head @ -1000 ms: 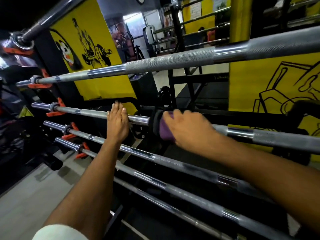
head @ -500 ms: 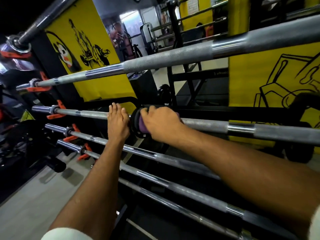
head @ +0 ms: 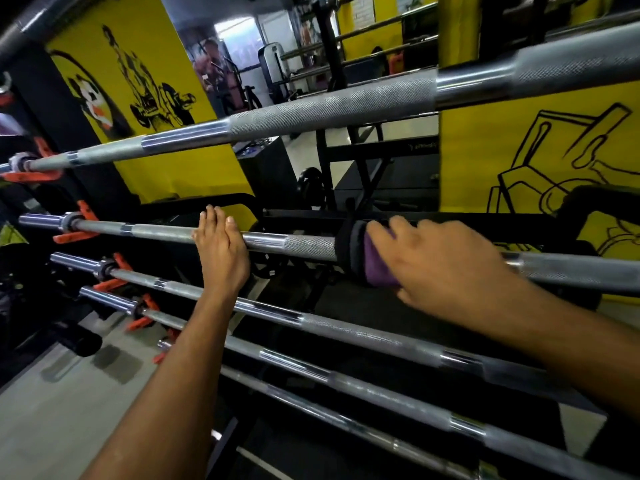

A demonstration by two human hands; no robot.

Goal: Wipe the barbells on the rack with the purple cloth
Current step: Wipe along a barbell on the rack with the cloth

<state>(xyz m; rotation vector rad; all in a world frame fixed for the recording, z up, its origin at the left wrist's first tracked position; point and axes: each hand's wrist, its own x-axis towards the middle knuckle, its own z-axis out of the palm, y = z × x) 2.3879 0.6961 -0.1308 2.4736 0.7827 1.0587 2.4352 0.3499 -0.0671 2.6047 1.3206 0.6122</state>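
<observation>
One head-worn wide-angle view looks forward and down, close over the racked barbells (head: 298, 249).

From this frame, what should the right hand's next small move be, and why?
Probably slide the purple cloth leftward along the barbell toward the left hand. The right hand grips the cloth wrapped round that bar, and a bare knurled stretch lies between the cloth and the left hand, which rests flat on the same bar.
</observation>
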